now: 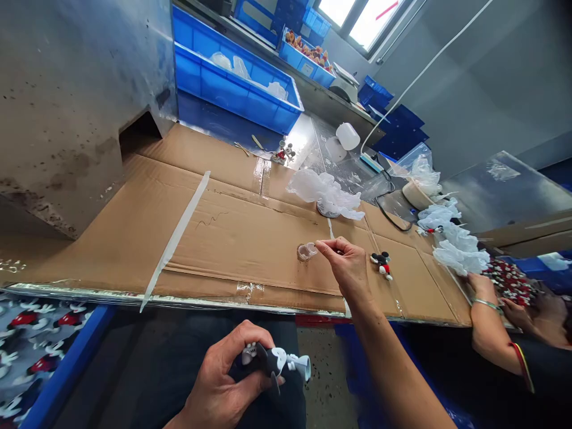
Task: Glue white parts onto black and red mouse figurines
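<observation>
Low in front of me, my left hand [227, 375] grips a mouse figurine [274, 360] by its body. The figurine has dark ears, a pale face and a light grey horn-shaped piece pointing right. Over the cardboard, my right hand [344, 259] is closed in a pinch beside a small see-through cup [304, 252]. Its fingertips are at the cup's rim; whether they hold the rim or something thin, I cannot make out. To the right of this hand lies a small black, red and white mouse figure [382, 264].
Crumpled white plastic [328, 193] sits behind the cup. A painted figurine [283, 153] stands at the cardboard's back edge, near a blue bin [236, 83]. A metal housing [80, 107] rises at left. At right, a co-worker's hand [482, 289] rests near more plastic. A figurine-filled tray [74, 372] is lower left.
</observation>
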`<state>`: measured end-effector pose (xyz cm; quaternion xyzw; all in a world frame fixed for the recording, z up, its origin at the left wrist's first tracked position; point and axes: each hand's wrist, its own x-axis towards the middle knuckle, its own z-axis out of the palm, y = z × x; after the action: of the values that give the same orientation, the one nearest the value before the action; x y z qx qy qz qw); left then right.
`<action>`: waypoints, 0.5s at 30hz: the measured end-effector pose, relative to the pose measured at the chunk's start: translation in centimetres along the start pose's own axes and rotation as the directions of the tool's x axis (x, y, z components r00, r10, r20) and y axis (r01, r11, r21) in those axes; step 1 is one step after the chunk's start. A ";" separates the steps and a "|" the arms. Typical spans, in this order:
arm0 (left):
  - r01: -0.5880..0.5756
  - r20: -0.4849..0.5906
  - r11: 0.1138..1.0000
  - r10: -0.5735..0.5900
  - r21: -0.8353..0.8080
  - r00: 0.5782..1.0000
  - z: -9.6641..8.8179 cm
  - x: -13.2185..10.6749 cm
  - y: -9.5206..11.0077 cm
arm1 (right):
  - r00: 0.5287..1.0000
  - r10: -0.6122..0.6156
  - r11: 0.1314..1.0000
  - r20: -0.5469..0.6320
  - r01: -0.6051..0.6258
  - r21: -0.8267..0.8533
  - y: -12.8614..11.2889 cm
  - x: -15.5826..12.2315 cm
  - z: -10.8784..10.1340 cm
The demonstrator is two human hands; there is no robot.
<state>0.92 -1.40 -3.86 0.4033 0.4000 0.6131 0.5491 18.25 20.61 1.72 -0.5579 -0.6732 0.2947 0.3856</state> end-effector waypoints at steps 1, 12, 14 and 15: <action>0.004 -0.009 1.000 -0.004 -0.008 1.000 0.0 0.0 -0.1 | 1.000 -0.002 1.000 0.003 0.002 -0.009 0.0 0.1 0.1; -0.008 -0.041 1.000 0.008 0.001 0.999 -0.3 -0.2 -0.4 | 1.000 0.023 1.000 0.017 -0.023 -0.002 -0.2 0.1 0.1; -0.006 -0.036 1.000 0.006 0.002 0.999 -0.3 -0.2 -0.5 | 1.000 0.021 1.000 0.021 -0.021 0.001 -0.3 0.1 0.1; -0.004 -0.036 1.000 0.005 0.006 0.999 -0.3 -0.2 -0.5 | 1.000 0.019 1.000 0.024 -0.019 0.003 -0.3 0.1 0.1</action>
<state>0.86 -1.57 -4.40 0.3945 0.4107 0.6204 0.5392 17.96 20.61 1.94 -0.5601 -0.6721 0.3059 0.3756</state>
